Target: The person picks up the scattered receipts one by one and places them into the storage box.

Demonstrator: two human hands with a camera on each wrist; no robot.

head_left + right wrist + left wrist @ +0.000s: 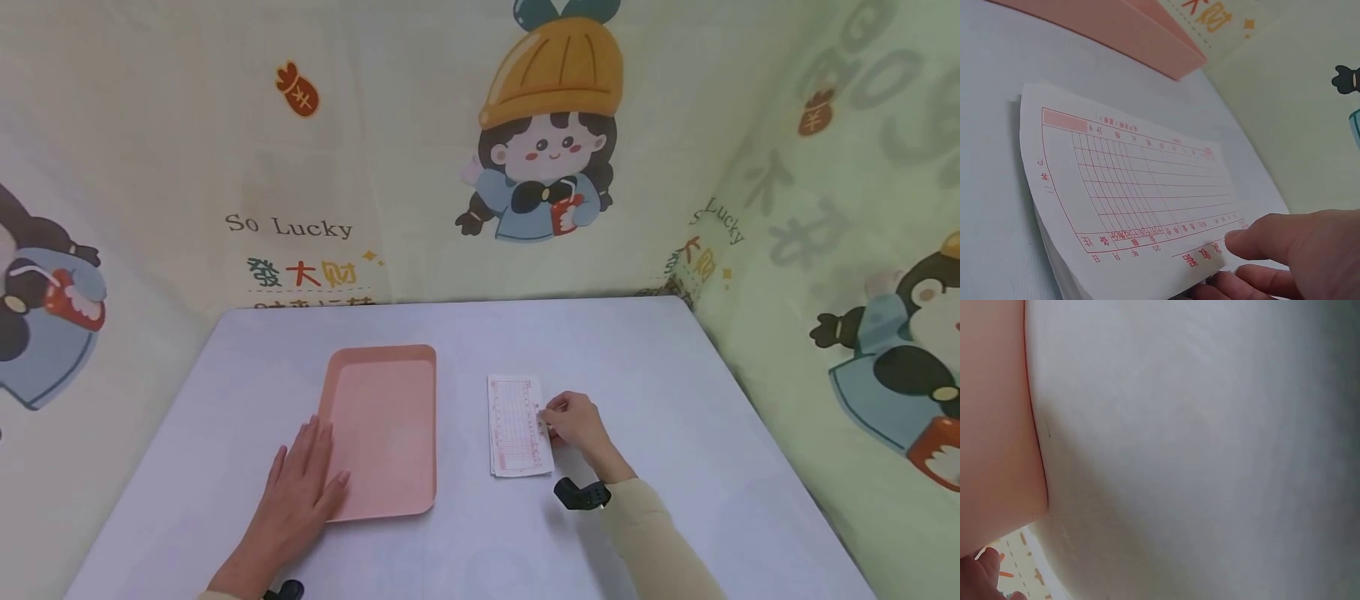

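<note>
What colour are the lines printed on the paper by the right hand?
The printed lines are red, on white paper; the right wrist view shows them best.

Cream and black
The right sleeve (660,542) is plain pale cream beside a black wrist camera (582,495) (the left camera (287,591), also black, shows only partly).

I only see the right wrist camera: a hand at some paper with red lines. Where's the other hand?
Observer: The left hand rests over the left edge of the pink tray.
Operator: Okay! Anything worn just behind the right hand?
Observer: Yes, a small black device.
Operator: And what's on the wall straight ahead?
Observer: A big cartoon figure wearing an orange hat.
</note>
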